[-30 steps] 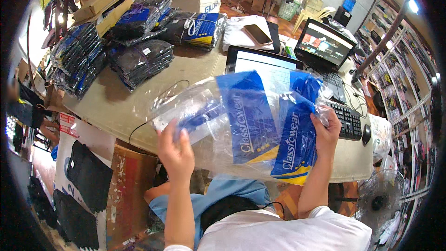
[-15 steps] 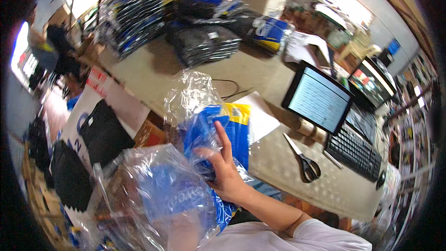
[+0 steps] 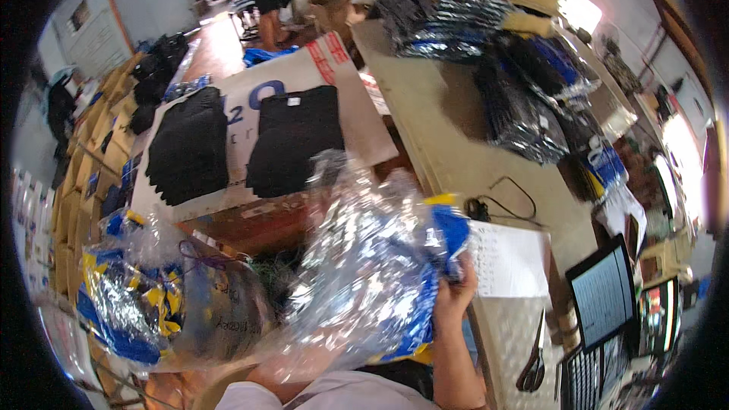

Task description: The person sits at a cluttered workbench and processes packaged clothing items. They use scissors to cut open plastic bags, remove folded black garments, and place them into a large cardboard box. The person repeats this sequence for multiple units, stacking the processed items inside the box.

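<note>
My right hand (image 3: 456, 288) is closed round the edge of a blue and yellow plastic packet (image 3: 449, 234). Beside it, a large crinkled clear plastic bag (image 3: 342, 258) spreads across my front, with blue and yellow showing through it. My left forearm (image 3: 292, 368) reaches under this plastic; the left hand's fingers are hidden by glare and film. Just beyond the bag, two piles of folded black cloth, a left one (image 3: 188, 148) and a right one (image 3: 296, 140), lie on a big white carton (image 3: 361, 125).
At left stands a clear sack of blue and yellow packets (image 3: 129, 304). Scissors (image 3: 533, 364), a written sheet (image 3: 512, 258) and a tablet screen (image 3: 604, 296) are on the table (image 3: 456, 137) to the right. Bagged black goods (image 3: 524, 110) sit farther back. Another person's legs (image 3: 267, 19) show beyond.
The view has swung left, bringing the carton and the sack of packets further in. My right hand keeps its hold on blue packaging, and the clear bag is now bunched up next to it.
</note>
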`<state>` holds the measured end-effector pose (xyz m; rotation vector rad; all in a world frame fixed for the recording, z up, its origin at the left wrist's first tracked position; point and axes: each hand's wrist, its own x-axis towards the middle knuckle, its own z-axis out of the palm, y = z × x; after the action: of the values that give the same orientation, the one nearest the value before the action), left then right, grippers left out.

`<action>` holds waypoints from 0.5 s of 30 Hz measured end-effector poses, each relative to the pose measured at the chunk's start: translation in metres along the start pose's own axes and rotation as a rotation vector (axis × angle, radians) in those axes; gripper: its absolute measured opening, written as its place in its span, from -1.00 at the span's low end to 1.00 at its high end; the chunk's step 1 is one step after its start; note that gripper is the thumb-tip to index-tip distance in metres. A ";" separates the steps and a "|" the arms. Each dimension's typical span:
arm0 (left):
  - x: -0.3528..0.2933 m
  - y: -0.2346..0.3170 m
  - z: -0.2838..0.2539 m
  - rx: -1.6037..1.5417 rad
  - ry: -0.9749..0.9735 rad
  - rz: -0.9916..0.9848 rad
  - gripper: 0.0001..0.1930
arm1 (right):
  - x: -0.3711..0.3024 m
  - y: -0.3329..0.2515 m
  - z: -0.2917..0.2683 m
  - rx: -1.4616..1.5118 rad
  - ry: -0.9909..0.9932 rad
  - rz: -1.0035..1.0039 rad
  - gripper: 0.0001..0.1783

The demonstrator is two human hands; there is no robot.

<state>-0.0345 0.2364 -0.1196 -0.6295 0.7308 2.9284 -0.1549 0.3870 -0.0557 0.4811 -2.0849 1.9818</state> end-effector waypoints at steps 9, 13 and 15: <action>-0.044 -0.004 -0.013 -0.036 0.080 0.092 -0.50 | -0.001 -0.030 0.059 0.016 -0.125 -0.180 -0.54; -0.045 0.001 -0.015 -0.046 0.086 0.121 -0.47 | -0.045 -0.064 0.082 0.688 -0.219 0.664 -0.46; -0.043 0.005 -0.019 -0.057 0.110 0.161 -0.46 | -0.039 -0.078 0.081 0.850 -0.425 0.816 -0.58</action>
<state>0.0110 0.2249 -0.1149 -0.7772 0.7432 3.0921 -0.0838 0.3073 -0.0040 0.1705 -1.6511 3.5367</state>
